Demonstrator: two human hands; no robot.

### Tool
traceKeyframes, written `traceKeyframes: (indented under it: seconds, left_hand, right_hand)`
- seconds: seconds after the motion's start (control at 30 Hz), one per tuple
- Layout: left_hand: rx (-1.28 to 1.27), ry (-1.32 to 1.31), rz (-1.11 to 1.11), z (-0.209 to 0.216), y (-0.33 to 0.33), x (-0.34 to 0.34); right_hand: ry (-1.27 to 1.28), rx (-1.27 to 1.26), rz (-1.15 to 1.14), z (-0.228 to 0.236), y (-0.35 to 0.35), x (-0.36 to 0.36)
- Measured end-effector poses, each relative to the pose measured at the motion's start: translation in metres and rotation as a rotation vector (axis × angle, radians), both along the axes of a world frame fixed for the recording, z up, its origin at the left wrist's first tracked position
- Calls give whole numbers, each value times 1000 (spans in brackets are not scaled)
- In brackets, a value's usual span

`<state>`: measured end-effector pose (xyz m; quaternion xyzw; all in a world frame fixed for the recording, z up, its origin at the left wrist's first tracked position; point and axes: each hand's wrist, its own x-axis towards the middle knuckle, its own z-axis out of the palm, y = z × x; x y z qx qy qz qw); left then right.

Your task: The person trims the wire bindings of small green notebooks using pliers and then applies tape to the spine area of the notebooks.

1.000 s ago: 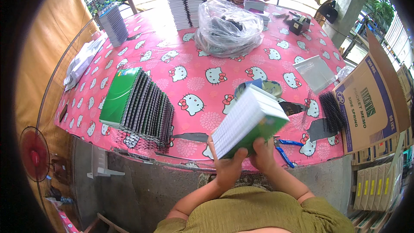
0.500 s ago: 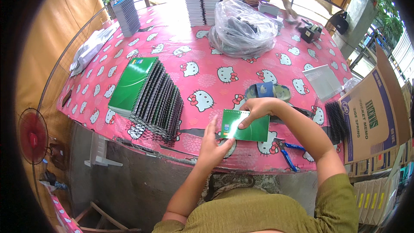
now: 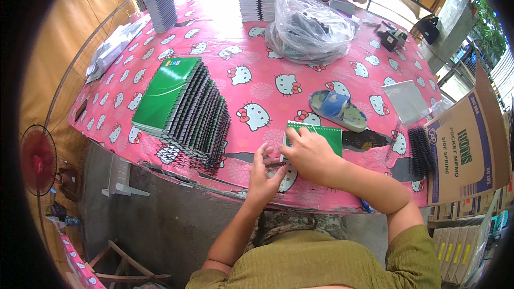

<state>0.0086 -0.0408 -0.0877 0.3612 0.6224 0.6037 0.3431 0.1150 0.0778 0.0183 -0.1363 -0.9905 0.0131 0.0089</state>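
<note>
Since a moment ago I have brought the green notebook (image 3: 320, 135) down flat onto the desk (image 3: 257, 88), near its front edge, where before I held the stack up in the air. My right hand (image 3: 310, 155) lies spread over its near left corner, pressing it still. My left hand (image 3: 266, 174) rests just beside it, fingers bent toward the notebook's left edge; whether it pinches anything there I cannot tell. Lying flat likely keeps the pages squared. The pile of spiral notebooks (image 3: 184, 108) fans out to my left, a blue sandal (image 3: 337, 109) sits just beyond. My hand hides much of the cover.
</note>
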Motion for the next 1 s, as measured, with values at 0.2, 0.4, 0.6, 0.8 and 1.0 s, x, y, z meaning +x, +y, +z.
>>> traceKeyframes:
  seconds: [0.2, 0.4, 0.6, 0.8, 1.0]
  left_hand:
    - [53, -87, 27, -1, -6, 0]
    - [107, -161, 68, -4, -4, 3]
    - [244, -456, 135, 34, -10, 1]
    - [150, -633, -122, 83, 16, 1]
    - [314, 96, -167, 95, 24, 5]
  right_hand:
    - [25, -259, 87, 3, 22, -2]
    - [-3, -186, 112, 4, 17, -2]
    - [411, -387, -27, 15, 25, 17]
    - [564, -330, 98, 14, -34, 55]
    - [1120, -740, -369, -1, 15, 89]
